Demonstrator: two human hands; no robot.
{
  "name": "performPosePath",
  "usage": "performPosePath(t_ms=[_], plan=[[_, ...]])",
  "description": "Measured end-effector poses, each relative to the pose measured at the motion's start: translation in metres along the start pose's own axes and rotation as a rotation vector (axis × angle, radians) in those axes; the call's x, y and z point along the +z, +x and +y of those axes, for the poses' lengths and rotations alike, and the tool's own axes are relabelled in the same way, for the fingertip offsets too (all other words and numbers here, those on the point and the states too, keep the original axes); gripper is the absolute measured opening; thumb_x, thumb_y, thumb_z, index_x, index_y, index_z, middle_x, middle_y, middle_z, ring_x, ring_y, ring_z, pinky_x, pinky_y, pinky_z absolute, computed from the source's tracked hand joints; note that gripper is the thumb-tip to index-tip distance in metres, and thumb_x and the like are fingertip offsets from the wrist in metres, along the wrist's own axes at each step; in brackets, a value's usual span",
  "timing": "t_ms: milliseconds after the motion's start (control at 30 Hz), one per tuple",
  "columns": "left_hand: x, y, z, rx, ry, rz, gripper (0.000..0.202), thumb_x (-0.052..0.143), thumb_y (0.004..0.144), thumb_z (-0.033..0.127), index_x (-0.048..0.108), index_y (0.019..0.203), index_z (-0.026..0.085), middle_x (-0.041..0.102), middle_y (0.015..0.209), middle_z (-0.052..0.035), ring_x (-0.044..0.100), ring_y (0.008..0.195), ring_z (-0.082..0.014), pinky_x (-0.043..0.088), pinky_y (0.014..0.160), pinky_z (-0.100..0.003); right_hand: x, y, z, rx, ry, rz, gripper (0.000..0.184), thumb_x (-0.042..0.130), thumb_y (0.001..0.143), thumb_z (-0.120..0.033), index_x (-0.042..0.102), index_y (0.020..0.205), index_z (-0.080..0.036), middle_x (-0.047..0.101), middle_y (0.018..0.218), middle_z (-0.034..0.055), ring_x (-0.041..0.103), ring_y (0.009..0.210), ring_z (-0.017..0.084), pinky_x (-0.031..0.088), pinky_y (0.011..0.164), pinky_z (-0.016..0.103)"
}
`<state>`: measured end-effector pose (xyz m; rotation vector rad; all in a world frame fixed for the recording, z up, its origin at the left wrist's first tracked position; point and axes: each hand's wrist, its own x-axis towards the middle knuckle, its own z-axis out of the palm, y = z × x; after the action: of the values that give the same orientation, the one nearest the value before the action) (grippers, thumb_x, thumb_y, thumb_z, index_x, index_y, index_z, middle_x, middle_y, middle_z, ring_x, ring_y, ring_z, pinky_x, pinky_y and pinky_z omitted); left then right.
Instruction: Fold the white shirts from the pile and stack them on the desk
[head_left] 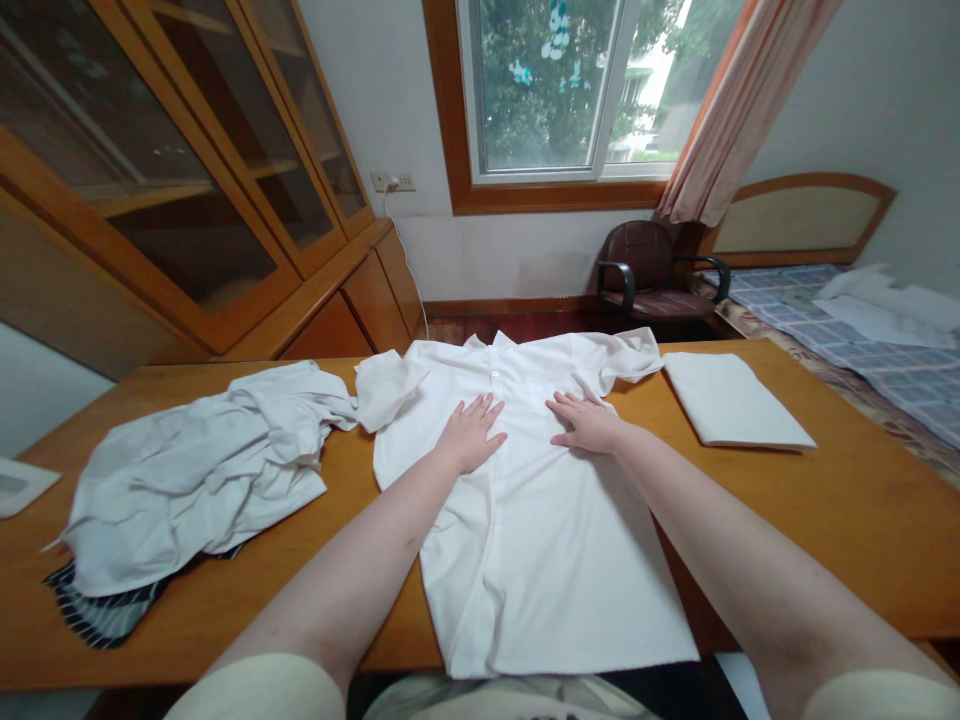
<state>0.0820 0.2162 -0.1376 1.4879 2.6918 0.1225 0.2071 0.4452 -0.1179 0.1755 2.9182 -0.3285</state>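
Wooden bench (847, 540) runs across the foreground; behind it, a wall with a window (540, 120), a pink curtain (742, 120), a glass-fronted cabinet (334, 325) at left, a dark red chair (641, 260) and a bed (795, 300) at right.

Markings: a few dark marks (555, 717) on the person's own top, at the bottom edge of view; cut off, cannot be read.

Main item: white short-sleeved shirt (555, 560), spread front side up on the bench. Collar lies toward the far edge, hem at the near edge; sleeves extend to both sides. A button shows below the collar. Creases run along the front at lower left.

Hands: left hand (472, 435) palm down on the shirt, left of the button line, fingers spread toward it. Right hand (585, 422) palm down on the opposite side of the chest, fingers apart and pointing inward. Both open, pressing on fabric, gripping nothing. Shirt lies beneath both; collar beyond them, body and hem between the forearms.

Beside it: left, a crumpled white cloth heap (202, 470) over a dark striped cloth (101, 615); right, a folded white cloth (731, 398) near the sleeve end.
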Motion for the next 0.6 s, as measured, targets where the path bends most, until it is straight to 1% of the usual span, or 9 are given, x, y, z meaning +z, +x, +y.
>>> performPosePath(t_ms=[67,100,167,267,367,467,533,600], plan=[[0.001,0.003,0.002,-0.012,0.005,0.013,0.064,0.033,0.090,0.052,0.025,0.145,0.022,0.019,0.154,-0.0077,0.015,0.141,-0.0228,0.012,0.112,-0.048,0.001,-0.001,-0.009,0.080,-0.007,0.069,0.068,0.050,0.082,-0.057,0.040,0.139,-0.022,0.029,0.150,0.0110,0.027,0.137,0.028,0.023,0.108,0.045],[0.002,0.004,0.002,-0.020,0.008,0.017,0.064,0.033,0.090,0.052,0.025,0.145,0.022,0.019,0.154,-0.0078,0.015,0.141,-0.0229,0.012,0.112,-0.048,0.003,-0.002,-0.014,0.119,-0.002,0.111,0.065,0.046,0.084,-0.057,0.041,0.138,-0.022,0.030,0.149,0.0120,0.027,0.136,0.029,0.024,0.107,0.047],[0.002,0.006,0.003,-0.035,0.012,0.019,0.064,0.033,0.090,0.052,0.026,0.145,0.021,0.020,0.153,-0.0082,0.016,0.141,-0.0232,0.013,0.112,-0.048,0.010,-0.004,-0.022,0.163,0.007,0.184,0.063,0.038,0.088,-0.057,0.039,0.139,-0.021,0.028,0.150,0.0123,0.024,0.137,0.028,0.021,0.107,0.050],[0.002,0.008,0.005,-0.044,0.016,0.012,0.064,0.033,0.090,0.051,0.025,0.146,0.021,0.020,0.153,-0.0085,0.016,0.141,-0.0233,0.013,0.112,-0.048,0.022,-0.007,-0.027,0.171,-0.009,0.241,0.064,0.034,0.090,-0.056,0.032,0.143,-0.021,0.025,0.152,0.0106,0.018,0.139,0.026,0.014,0.109,0.051],[0.002,0.006,0.006,-0.048,0.025,-0.006,0.064,0.032,0.090,0.051,0.024,0.146,0.020,0.019,0.154,-0.0088,0.015,0.141,-0.0236,0.013,0.112,-0.048,0.027,-0.007,-0.025,0.175,-0.018,0.248,0.065,0.033,0.089,-0.057,0.031,0.144,-0.022,0.024,0.152,0.0091,0.017,0.140,0.025,0.011,0.110,0.049],[0.003,-0.001,0.007,-0.047,0.032,-0.023,0.066,0.032,0.090,0.052,0.023,0.146,0.018,0.018,0.154,-0.0099,0.014,0.141,-0.0243,0.012,0.112,-0.048,0.027,-0.006,-0.024,0.170,-0.011,0.241,0.065,0.033,0.089,-0.058,0.030,0.144,-0.023,0.023,0.153,0.0078,0.017,0.140,0.024,0.009,0.110,0.048],[0.002,-0.007,0.004,-0.007,0.025,-0.045,0.069,0.034,0.089,0.053,0.021,0.147,0.017,0.017,0.154,-0.0104,0.012,0.142,-0.0243,0.010,0.112,-0.048,0.027,-0.006,-0.023,0.162,-0.005,0.234,0.066,0.032,0.089,-0.058,0.029,0.144,-0.023,0.022,0.153,0.0073,0.016,0.140,0.023,0.008,0.110,0.047],[-0.002,-0.016,0.000,0.067,-0.001,-0.086,0.071,0.035,0.088,0.055,0.019,0.147,0.018,0.016,0.154,-0.0103,0.010,0.142,-0.0240,0.008,0.113,-0.047,0.027,-0.007,-0.024,0.157,0.000,0.234,0.067,0.031,0.088,-0.059,0.028,0.145,-0.022,0.021,0.153,0.0071,0.014,0.140,0.023,0.009,0.110,0.047]])
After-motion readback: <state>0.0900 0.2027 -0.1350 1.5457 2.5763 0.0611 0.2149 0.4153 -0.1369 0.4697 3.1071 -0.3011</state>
